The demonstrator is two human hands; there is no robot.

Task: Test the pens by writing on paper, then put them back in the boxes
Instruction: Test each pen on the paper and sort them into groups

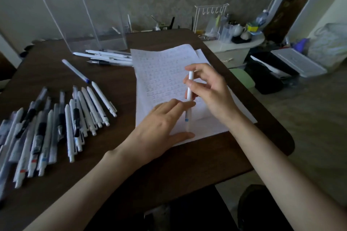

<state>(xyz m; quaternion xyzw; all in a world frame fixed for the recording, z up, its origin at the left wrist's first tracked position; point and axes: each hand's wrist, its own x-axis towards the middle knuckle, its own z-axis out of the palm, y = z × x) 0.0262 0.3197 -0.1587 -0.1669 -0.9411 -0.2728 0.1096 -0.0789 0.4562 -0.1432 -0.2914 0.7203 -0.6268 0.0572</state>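
My right hand (210, 88) pinches a white pen (189, 91) between thumb and fingers and holds it nearly upright above the paper (161, 74). A blue mark shows near the pen's lower end. Spread flat, my left hand (161, 125) presses on the paper's lower part, its fingertips touching the pen. The sheets carry rows of faint writing. Two clear plastic boxes (80, 9) stand upright at the back left of the dark table (187, 165).
A large heap of white and black pens (56, 123) covers the table's left side. Several more pens (109, 58) lie before the boxes, and one blue-tipped pen (76, 71) lies apart. A white shelf (234, 44) with clutter stands beyond the table's right edge.
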